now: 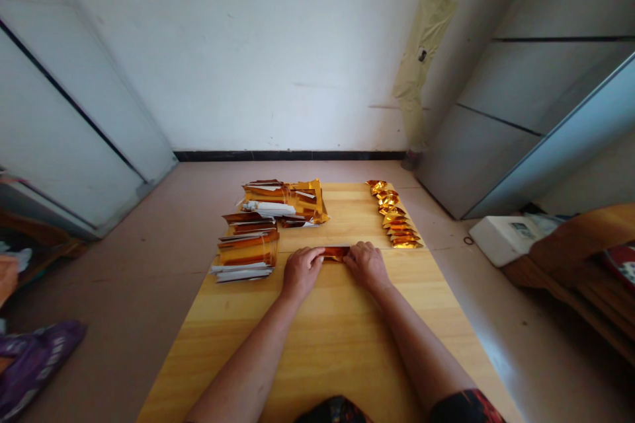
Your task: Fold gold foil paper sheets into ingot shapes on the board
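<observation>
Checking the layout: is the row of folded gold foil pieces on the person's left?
No, the folded gold foil pieces lie at the right of the wooden table, beyond the right hand.

We can read no text, brand or number anywhere here. On the white box (496,239) beyond the right edge of the wooden table (337,370), we see a small printed patch (522,231), but it is too small for us to make out. The purple fabric (37,363) off the table's left edge carries pale marks, and we cannot read those either.
</observation>
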Motion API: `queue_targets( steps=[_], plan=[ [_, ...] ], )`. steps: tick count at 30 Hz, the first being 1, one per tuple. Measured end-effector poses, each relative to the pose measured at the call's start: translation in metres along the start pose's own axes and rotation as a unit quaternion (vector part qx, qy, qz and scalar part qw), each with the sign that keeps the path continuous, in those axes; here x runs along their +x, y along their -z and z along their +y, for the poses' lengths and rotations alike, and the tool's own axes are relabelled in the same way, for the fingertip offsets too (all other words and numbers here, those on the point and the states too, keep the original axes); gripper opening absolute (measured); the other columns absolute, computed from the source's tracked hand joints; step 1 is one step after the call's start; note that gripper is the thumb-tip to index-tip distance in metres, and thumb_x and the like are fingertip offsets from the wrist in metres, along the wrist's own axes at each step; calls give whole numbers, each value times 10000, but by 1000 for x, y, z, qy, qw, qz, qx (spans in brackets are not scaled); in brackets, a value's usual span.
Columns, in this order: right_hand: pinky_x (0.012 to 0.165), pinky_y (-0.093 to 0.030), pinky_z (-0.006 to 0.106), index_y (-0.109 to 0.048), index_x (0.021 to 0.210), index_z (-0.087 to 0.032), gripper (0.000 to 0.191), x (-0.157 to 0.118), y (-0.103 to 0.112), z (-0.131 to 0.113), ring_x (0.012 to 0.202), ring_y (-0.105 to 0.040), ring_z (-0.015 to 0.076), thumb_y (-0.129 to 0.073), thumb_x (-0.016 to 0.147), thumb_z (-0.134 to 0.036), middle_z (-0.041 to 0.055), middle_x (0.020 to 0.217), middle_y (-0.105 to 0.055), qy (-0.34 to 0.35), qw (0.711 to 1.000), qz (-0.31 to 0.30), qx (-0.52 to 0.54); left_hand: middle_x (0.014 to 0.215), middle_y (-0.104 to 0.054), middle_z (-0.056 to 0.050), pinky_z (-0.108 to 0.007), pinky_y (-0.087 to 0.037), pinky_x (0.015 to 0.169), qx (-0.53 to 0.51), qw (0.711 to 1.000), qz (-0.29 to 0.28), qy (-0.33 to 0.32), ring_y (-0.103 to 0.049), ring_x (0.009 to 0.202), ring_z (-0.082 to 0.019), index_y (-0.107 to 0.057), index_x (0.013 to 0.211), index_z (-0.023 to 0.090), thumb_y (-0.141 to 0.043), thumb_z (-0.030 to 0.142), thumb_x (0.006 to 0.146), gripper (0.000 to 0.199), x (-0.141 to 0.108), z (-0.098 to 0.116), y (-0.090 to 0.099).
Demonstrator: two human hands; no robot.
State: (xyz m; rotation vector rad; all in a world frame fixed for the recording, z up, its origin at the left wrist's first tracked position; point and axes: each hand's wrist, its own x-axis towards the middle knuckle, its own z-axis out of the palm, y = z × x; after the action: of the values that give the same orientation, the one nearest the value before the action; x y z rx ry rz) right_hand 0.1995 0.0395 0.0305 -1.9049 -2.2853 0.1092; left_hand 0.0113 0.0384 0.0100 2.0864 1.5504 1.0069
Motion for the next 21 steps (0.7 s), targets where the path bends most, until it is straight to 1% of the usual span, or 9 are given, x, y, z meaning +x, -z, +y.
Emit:
queue_targets(
  steps=[5,8,11,17,21],
  plan=[
    [681,-291,262,-620,792,-198,190,-1,2,0,857,-528,166,-538,860,-355,40,868,-633,0,1000,4,6,913,-713,-18,-318,-478,819,22,999,-10,24,-633,862,-167,-685,902,219,-529,74,774,248,0,3,-1],
    [670,-288,262,-623,788,-200,167,0,2,1,834,-534,162,-550,846,-339,36,852,-635,-2,1000,1,2,873,-706,-24,-320,-467,774,57,998,-12,10,-619,819,-173,-679,905,214,-541,42,729,282,-1,4,-2],
    [667,-292,261,-628,790,-199,152,1,2,2,824,-540,160,-557,836,-326,35,841,-637,-5,1000,-8,-4,829,-697,-20,-304,-456,734,71,997,-12,0,-604,776,-167,-676,899,217,-549,33,703,297,-2,3,-2],
    [667,-309,262,-637,791,-202,174,4,4,3,830,-553,169,-565,835,-355,41,842,-646,-4,1000,-23,-9,815,-693,-16,-312,-442,759,74,997,-20,-9,-597,811,-181,-678,798,218,-548,42,707,237,-2,0,-1],
    [668,-323,263,-645,797,-201,202,7,5,3,832,-557,176,-559,840,-379,49,842,-648,0,999,-42,-18,812,-685,-22,-314,-429,747,98,995,-22,-8,-589,808,-190,-677,801,215,-556,67,725,206,-3,2,-2]
  ],
)
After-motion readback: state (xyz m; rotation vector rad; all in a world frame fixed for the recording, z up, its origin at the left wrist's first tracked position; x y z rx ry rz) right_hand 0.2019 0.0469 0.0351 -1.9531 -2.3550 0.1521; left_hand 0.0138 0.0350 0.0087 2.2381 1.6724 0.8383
